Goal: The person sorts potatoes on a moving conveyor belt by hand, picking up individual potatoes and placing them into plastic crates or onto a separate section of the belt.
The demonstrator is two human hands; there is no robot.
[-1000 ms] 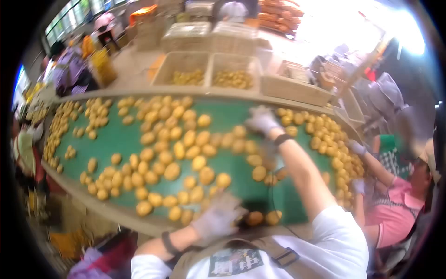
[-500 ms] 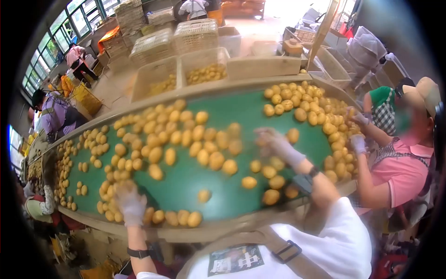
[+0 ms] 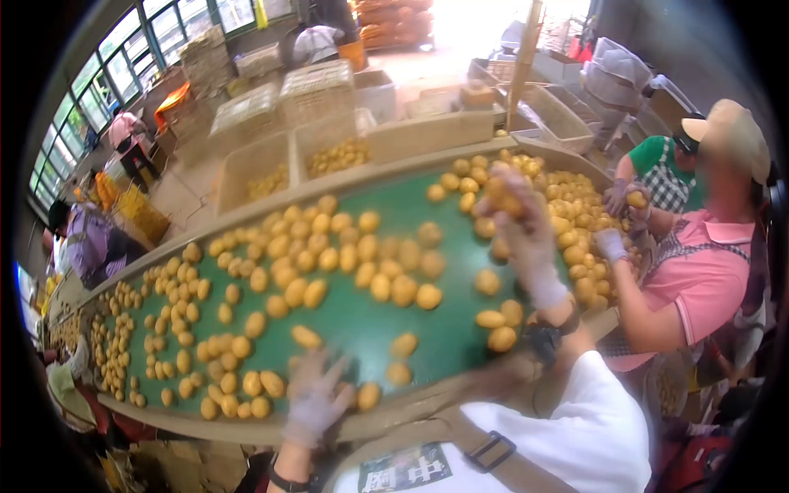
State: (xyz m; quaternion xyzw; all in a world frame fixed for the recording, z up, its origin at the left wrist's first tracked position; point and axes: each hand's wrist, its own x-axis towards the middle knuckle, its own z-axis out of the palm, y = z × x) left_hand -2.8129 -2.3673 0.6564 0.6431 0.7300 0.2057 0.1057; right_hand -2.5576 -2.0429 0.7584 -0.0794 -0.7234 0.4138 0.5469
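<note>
Many yellow potatoes (image 3: 403, 289) lie spread over a green conveyor belt (image 3: 419, 345). My left hand (image 3: 316, 398), in a pale glove, is low over the belt's near edge with its fingers spread. A single potato (image 3: 306, 336) lies just beyond its fingertips, and another (image 3: 368, 396) is close on its right. My right hand (image 3: 526, 234), gloved too, is raised over the right part of the belt with its fingers curled round a potato (image 3: 503, 200). Below it, several potatoes (image 3: 501, 338) sit near the front edge.
A co-worker in pink (image 3: 699, 271) and one in green (image 3: 657, 168) handle potatoes at the right end. Beyond the belt are plastic bins (image 3: 255, 156) and stacked crates (image 3: 316, 94). Another person (image 3: 86, 234) is at the far left, and a wooden post (image 3: 526, 62) rises behind the belt.
My left hand has moved right, away from the near-left potatoes. My right hand has risen farther over the belt and now shows a potato in it. The camera view has shifted slightly.
</note>
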